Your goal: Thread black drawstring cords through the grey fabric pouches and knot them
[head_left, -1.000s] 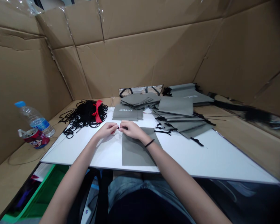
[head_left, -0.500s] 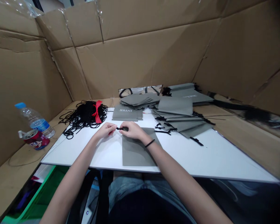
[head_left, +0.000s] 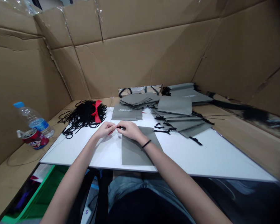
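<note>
My left hand [head_left: 106, 128] and my right hand [head_left: 130, 130] almost meet over the white board, fingers closed in pinches. Between them a short dark bit of black cord [head_left: 121, 127] shows, gripped by both hands; most of it is hidden by the fingers. A grey drawstring pouch [head_left: 138, 151] lies flat under my right hand and wrist, its upper left corner covered by the hand. To the left, a bundle of black cords [head_left: 82, 113] is tied with a red ribbon [head_left: 97, 111]. More grey pouches [head_left: 124, 112] with "INTEX" print lie just beyond my hands.
Stacked grey pouches with black cords [head_left: 175, 105] spread over the right rear of the white board [head_left: 200, 158]. A plastic bottle [head_left: 38, 123] and a red can [head_left: 35, 139] stand at the left. A green bin [head_left: 40, 193] sits below the board's edge. Cardboard walls [head_left: 142, 59] surround the back.
My right hand has come slightly closer to my left, so less of the black cord shows between them. The pouches and cord bundle lie as before.
</note>
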Available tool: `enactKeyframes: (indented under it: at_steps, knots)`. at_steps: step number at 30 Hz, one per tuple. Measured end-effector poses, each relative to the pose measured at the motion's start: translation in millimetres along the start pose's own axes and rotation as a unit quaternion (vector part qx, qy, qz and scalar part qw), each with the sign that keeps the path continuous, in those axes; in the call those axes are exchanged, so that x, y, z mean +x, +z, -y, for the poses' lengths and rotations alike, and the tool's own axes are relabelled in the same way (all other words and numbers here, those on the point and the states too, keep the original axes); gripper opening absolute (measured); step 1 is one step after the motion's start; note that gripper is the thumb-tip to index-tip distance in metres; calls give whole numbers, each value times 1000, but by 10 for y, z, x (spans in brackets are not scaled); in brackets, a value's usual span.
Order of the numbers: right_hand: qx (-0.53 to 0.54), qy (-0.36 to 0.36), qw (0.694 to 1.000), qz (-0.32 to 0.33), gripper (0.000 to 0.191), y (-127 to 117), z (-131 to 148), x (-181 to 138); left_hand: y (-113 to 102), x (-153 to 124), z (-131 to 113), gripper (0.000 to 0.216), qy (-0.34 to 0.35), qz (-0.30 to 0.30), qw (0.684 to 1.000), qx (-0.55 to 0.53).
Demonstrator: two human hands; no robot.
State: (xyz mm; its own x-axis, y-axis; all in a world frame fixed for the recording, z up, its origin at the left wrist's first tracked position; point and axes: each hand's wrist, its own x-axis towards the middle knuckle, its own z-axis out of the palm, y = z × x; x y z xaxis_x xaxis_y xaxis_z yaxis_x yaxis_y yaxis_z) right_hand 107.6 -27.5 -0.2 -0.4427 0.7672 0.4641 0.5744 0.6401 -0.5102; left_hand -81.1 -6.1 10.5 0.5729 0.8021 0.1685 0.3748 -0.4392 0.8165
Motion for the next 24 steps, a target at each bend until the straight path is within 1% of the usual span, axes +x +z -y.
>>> enactKeyframes:
  at_steps: [7, 11, 15, 20, 24]
  knots:
    - [2, -6, 1000, 8, 13, -22, -6, -13, -18, -19, -22, 50, -7, 1, 1000, -14]
    - [19, -1, 1000, 11, 14, -26, -69, -1, 6, -17, -21, 49, -14, 1, 999, -46]
    - [38, 7, 999, 8, 20, -27, -121, 11, 10, -13, 9, 49, -24, -7, 996, -81]
    - [34, 21, 999, 20, 16, -29, -129, 27, 16, -13, 46, 48, -38, -11, 993, -114]
    - [30, 20, 999, 24, 16, -27, -125, 33, 43, -24, 6, 37, -37, -9, 993, -112]
